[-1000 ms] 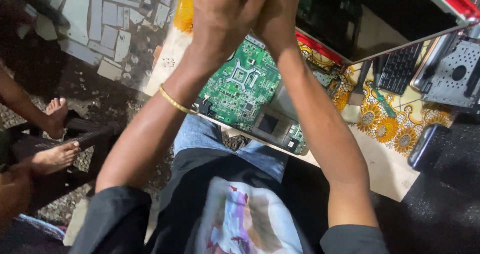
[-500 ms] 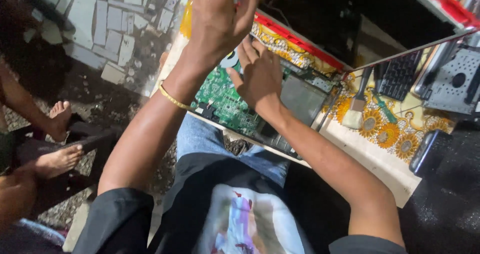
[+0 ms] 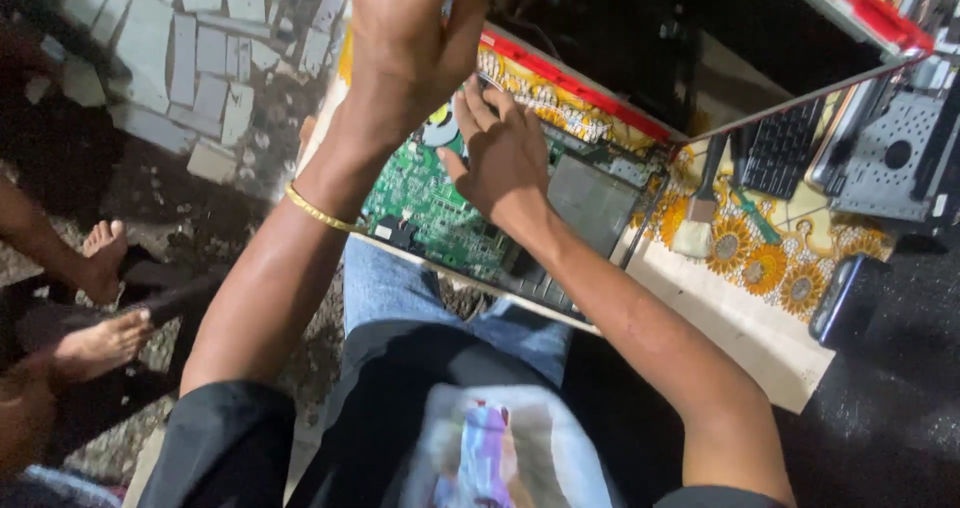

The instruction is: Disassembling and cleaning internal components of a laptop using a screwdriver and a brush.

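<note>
Hands: right hand (image 3: 505, 158) flat on green circuit board (image 3: 425, 203) (left hand (image 3: 410, 38) raised).

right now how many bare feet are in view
2, both at the left edge, another person's: one foot higher, near the broken tiles, the other foot just below it. More may be hidden out of frame.

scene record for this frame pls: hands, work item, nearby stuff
left hand: raised above the board, gold bangle on wrist
right hand: fingers spread, resting on green circuit board
board: inside opened laptop base
nearby: brush, keyboard part, dark phone on sunflower cloth
bystander: bare feet at left
</note>
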